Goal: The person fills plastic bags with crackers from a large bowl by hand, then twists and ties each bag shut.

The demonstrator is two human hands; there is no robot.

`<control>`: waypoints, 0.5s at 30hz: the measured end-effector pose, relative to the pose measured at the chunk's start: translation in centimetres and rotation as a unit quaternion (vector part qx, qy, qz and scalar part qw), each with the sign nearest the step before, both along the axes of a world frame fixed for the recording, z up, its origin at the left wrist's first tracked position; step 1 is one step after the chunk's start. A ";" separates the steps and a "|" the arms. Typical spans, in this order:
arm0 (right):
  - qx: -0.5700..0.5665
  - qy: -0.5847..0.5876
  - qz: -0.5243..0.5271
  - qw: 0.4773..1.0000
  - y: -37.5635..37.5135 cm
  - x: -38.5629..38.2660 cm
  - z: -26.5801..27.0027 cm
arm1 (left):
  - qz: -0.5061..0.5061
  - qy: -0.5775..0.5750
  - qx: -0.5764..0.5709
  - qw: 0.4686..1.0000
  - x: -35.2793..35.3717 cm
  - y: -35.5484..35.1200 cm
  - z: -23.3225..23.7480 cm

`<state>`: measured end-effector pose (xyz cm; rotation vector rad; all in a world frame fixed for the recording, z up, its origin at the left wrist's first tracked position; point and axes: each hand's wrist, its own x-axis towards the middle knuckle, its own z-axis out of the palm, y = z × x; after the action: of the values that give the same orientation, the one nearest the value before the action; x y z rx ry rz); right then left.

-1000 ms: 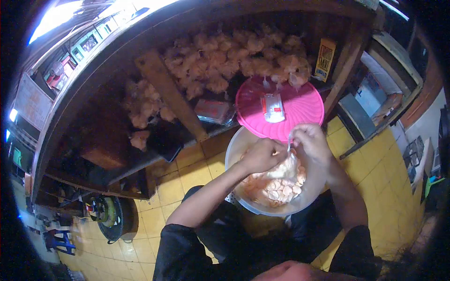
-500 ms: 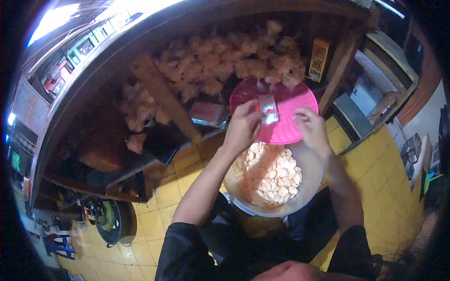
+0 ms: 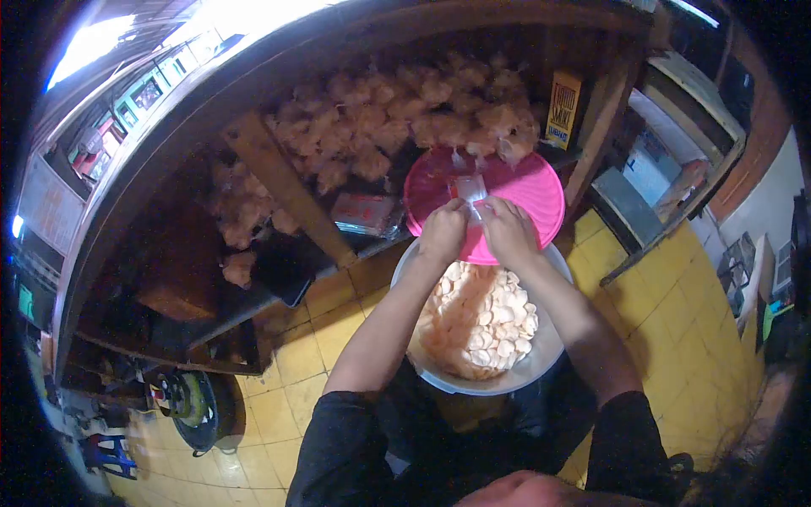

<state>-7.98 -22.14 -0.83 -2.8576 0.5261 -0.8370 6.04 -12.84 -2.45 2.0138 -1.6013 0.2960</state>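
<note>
A small clear plastic bag (image 3: 470, 188) with a bit of red print is between my hands, over a round pink plastic lid or tray (image 3: 532, 190). My left hand (image 3: 444, 231) pinches the bag at its near left edge. From the other side my right hand (image 3: 510, 230) has its fingers closed at the bag's near right edge; the fingertips are partly hidden. Under my wrists stands a wide whitish tub (image 3: 553, 338), holding many pale round chips (image 3: 500, 325). The pink piece overlaps the tub's far rim.
Many filled clear bags (image 3: 372, 118) are heaped on the dark wooden shelf ahead. A stack of flat plastic packs (image 3: 365, 213) lies at its edge, beside a dark flat object (image 3: 291, 283). A yellow box (image 3: 562, 110) stands right. A dark basin (image 3: 207, 414) sits on the yellow floor tiles.
My right hand has come left from the pink piece's right side to the plastic bag. My left hand has shifted slightly nearer me, and both hands now meet at the bag.
</note>
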 end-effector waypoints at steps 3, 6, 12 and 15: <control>-0.027 -0.028 -0.002 0.999 0.2 0.0 0.7 | -0.033 0.018 -0.006 0.999 -0.8 0.7 1.3; 0.059 -0.020 0.000 0.998 -0.2 0.2 0.9 | -0.033 0.073 -0.027 0.996 -2.4 1.5 2.6; 0.361 -0.093 0.076 0.925 -2.8 -1.6 1.6 | -0.002 0.099 -0.076 0.992 -1.4 1.3 2.0; 0.485 -0.210 0.013 0.849 -3.3 -3.7 3.9 | -0.050 0.121 -0.137 0.982 -0.8 1.0 1.3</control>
<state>-11.64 -25.46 3.02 -1.6965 0.6094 -0.8238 5.26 -11.80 -1.17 1.6847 -1.4199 0.2123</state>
